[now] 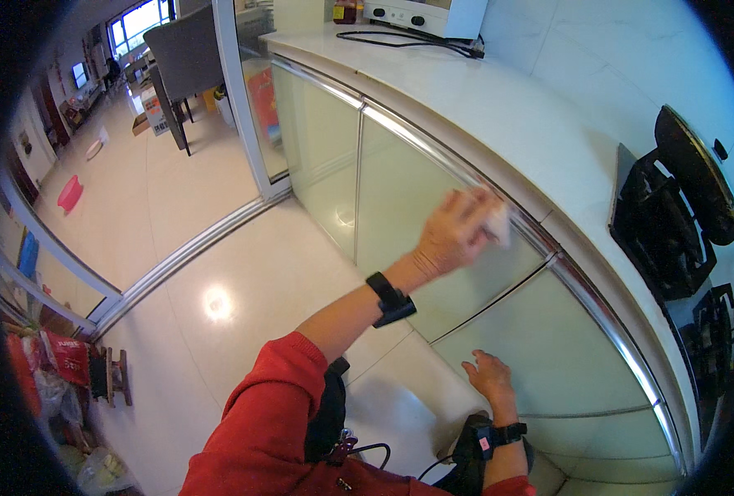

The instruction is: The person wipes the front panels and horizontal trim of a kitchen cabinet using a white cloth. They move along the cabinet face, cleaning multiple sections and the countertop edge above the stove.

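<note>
My left hand [457,232] is shut on a white cloth [499,224], blurred by motion, and presses it near the shiny metal edge strip [404,131] along the top of a pale green cabinet door [416,186]. Part of the cloth is hidden by my fingers. Lower down, my right hand [491,377] hangs in front of another pale green door [581,347], holding nothing, with its fingers apart. Each wrist wears a black strap. Above the doors runs a white countertop [454,102].
A gas stove [664,223] with a dark pan [695,177] lies at right. A white appliance [420,15] and its black cable [404,40] are at the back. A sliding-door track [187,257] crosses the floor. Bags [63,359] and a small wooden stool [119,378] stand at left.
</note>
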A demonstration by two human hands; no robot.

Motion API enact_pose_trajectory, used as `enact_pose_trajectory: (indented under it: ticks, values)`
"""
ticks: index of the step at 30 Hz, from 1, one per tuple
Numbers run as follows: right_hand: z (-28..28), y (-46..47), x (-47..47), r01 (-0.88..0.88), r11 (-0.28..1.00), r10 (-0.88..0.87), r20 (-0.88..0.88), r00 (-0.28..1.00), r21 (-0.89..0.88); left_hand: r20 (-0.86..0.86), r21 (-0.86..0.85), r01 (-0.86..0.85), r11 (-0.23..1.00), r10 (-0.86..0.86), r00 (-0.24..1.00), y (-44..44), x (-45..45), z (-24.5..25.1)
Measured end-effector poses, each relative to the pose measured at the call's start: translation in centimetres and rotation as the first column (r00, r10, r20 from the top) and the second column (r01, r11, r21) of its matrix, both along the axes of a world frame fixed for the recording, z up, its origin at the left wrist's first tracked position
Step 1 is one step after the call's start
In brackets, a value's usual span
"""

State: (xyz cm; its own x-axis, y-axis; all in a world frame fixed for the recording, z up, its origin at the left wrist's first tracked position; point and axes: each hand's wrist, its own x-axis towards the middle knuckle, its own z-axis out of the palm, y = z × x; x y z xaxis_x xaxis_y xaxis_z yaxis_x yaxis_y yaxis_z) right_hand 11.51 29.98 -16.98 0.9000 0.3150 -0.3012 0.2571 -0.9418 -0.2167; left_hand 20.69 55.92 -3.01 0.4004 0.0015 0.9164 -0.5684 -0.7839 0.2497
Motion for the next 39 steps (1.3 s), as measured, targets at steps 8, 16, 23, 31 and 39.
enact_pose_trajectory:
  ticks: [8,16,23,31,39]
  values:
    - [-0.4,-1.2,-0.2,-0.043,0.997,0.04,-0.049,0.998,-0.06,-0.267,-0.624,-0.219,0.75,0.059,0.962,12.8,5.5,-4.3]
    - [0.5,-1.1,-0.9,-0.073,0.995,0.066,-0.101,0.993,-0.068,-0.107,-0.788,-0.095,0.609,0.016,0.994,15.3,7.7,-3.3]
    - [1.1,-1.6,-0.8,-0.073,0.997,0.069,-0.185,0.98,-0.016,-0.098,-0.954,-0.092,0.287,-0.009,0.995,12.9,9.3,-16.7]
    - [0.8,-2.8,-1.8,-0.068,0.995,0.047,-0.239,0.97,-0.08,-0.519,-0.837,-0.546,-0.031,-0.27,0.811,11.2,8.5,-41.7]
    - [1.3,-1.2,-2.3,-0.102,0.989,0.064,-0.311,0.948,-0.106,-0.515,-0.684,-0.719,-0.126,-0.615,0.597,10.8,6.0,-51.2]
